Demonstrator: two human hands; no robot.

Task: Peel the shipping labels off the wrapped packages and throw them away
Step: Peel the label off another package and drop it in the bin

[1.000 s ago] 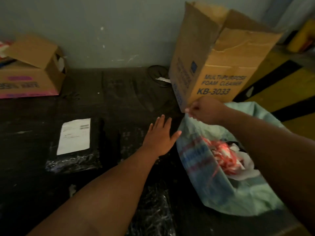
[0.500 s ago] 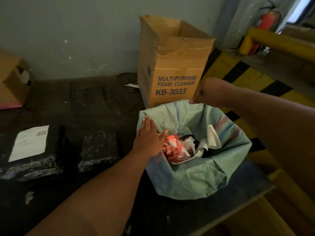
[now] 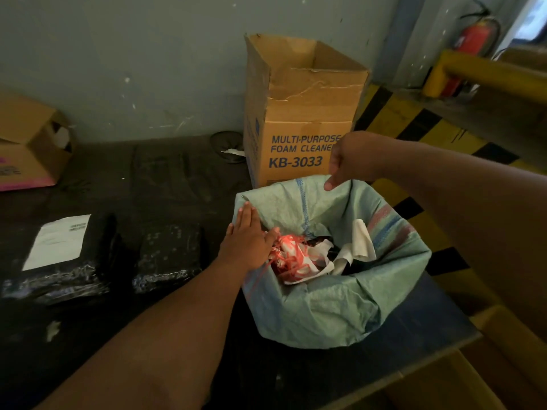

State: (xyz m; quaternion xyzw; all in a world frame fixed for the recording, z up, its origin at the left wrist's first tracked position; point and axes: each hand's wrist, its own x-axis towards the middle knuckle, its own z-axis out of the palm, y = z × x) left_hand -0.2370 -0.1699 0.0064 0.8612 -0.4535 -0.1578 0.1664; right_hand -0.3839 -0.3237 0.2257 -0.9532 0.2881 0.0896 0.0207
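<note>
A green woven sack [image 3: 325,315] stands open on the dark surface [image 3: 165,184], its mouth rolled down, with crumpled white paper [image 3: 359,241] and a tangle of red-and-white material [image 3: 291,260] inside. The left hand [image 3: 247,241] lies flat with straight fingers together on the sack's left rim, thumb toward the red tangle. The right hand [image 3: 350,161] hangs above the far rim, fingers curled into a loose fist with one fingertip pointing down; whether anything is between the fingers cannot be told. To the left lie two packages in black wrap: the left package [image 3: 63,279] carries a white shipping label [image 3: 57,241] on top, while the package nearer the sack [image 3: 170,253] shows no label on its upper face. Behind the sack stands a tall open cardboard box [image 3: 299,113] printed "MULTI-PURPOSE FOAM CLEANER KB-3033". Another cardboard box [image 3: 29,143] sits at far left against the wall, and a red fire extinguisher [image 3: 476,34] stands at upper right.
</note>
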